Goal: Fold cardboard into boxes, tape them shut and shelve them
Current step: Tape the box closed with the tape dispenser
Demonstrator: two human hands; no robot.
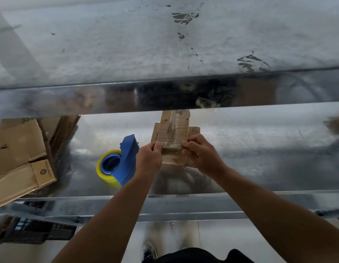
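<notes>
A small brown cardboard box [173, 133], with clear tape running along its top seam, sits on the lower metal shelf [259, 149]. My left hand [148, 158] grips its left near edge, and my right hand [200, 153] pinches its right near edge at the tape. Its far end is hidden under the front lip of the upper shelf [165, 95]. A blue tape dispenser [125, 161] with a yellow-edged tape roll lies on the shelf just left of my left hand.
Flat folded cardboard pieces [20, 158] are stacked at the shelf's left end, overhanging its front edge. The upper shelf's stained surface fills the top of the view. Another brown object [336, 123] shows at the far right edge. Below lie a pale floor and my shoes.
</notes>
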